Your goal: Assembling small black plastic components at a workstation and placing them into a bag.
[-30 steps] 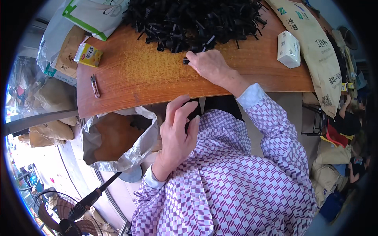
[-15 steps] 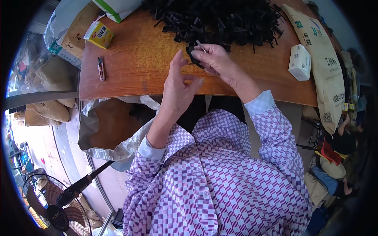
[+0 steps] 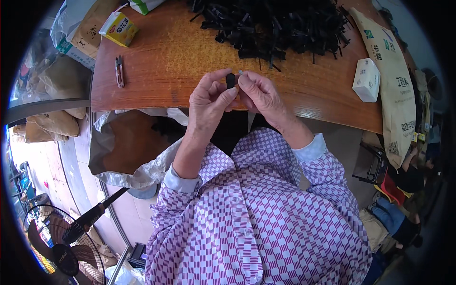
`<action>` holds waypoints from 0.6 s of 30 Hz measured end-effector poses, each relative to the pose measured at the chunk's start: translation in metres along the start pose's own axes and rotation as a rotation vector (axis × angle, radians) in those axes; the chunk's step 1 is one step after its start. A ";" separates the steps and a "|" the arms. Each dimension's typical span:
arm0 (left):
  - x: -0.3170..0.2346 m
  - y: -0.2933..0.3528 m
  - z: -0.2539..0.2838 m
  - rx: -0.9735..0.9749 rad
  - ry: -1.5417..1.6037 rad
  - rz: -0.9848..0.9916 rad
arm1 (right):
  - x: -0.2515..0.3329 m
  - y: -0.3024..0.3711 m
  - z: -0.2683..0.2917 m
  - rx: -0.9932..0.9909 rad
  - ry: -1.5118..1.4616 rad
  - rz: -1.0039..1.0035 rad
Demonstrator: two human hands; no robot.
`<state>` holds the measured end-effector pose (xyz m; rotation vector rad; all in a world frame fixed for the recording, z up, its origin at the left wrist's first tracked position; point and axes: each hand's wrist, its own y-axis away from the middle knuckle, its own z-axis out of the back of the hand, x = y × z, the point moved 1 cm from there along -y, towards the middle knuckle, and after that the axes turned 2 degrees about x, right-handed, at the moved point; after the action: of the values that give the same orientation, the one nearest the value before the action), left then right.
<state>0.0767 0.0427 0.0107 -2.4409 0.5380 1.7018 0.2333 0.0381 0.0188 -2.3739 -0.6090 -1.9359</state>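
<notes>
Close together over the front edge of the wooden table [image 3: 161, 71] are my two hands. My left hand [image 3: 204, 104] pinches a small black strip piece [image 3: 231, 80] between thumb and fingers. My right hand [image 3: 266, 97] is closed right beside it, thumb against fingers. A thin pale tip [image 3: 241, 72] sticks out above the right thumb; the rest of that object is hidden in the fingers. Beyond my hands lies a big heap of black strips [image 3: 275, 31] with loose ends.
Thread snips [image 3: 119, 71] and a yellow carton [image 3: 118, 29] lie on the left of the table. At right are a white box [image 3: 366, 80] and a long beige sack [image 3: 387, 61]. Below the left edge hangs an open white sack [image 3: 128, 178], near a fan [image 3: 66, 259].
My left hand was open and apart; now it grips the black piece, which was at my right hand. Both hands have come together, nearer to me.
</notes>
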 end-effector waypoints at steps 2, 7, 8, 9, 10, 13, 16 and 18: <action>0.003 0.002 0.001 -0.023 -0.013 -0.013 | 0.008 0.007 -0.008 -0.026 0.050 0.002; 0.008 0.004 0.001 -0.077 -0.078 -0.080 | 0.007 0.009 -0.016 -0.038 0.161 0.047; 0.009 0.004 0.001 -0.078 -0.076 -0.078 | 0.005 0.008 -0.018 -0.041 0.159 0.050; 0.011 0.003 0.002 -0.085 -0.104 -0.105 | 0.004 0.007 -0.020 -0.044 0.157 0.053; 0.011 0.002 0.003 -0.092 -0.133 -0.133 | 0.004 0.005 -0.020 -0.045 0.158 0.051; 0.010 -0.001 0.006 -0.127 -0.177 -0.148 | 0.002 -0.002 -0.024 -0.040 0.191 0.054; 0.010 -0.002 0.014 -0.181 -0.253 -0.228 | -0.001 -0.010 -0.032 -0.068 0.181 0.092; -0.005 0.006 0.012 -0.271 -0.458 -0.311 | -0.002 -0.014 -0.042 -0.043 0.225 0.099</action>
<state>0.0628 0.0418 0.0113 -2.0292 -0.1271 2.1955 0.1897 0.0398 0.0231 -2.1211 -0.4324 -2.1497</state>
